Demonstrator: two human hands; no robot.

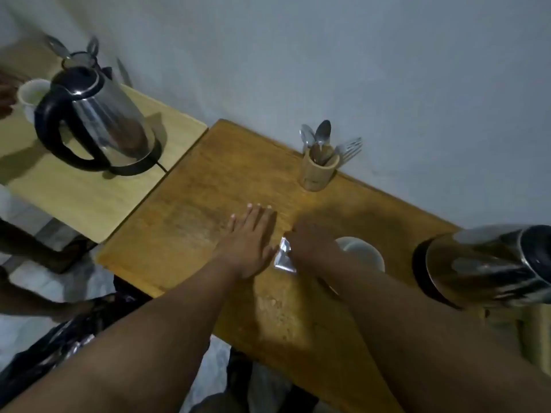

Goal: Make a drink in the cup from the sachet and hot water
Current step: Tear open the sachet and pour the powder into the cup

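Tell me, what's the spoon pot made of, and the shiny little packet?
The spoon pot looks like bamboo or pale wood: matte tan, with a thick rim. The packet looks like silver foil or foil-lined plastic: it glints and creases under the right hand.

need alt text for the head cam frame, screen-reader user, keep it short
Two bare hands rest on a wooden table: the left hand lies flat and open, the right hand touches a silver sachet lying beside a white cup. A steel kettle stands at right, a cutlery holder by the wall.
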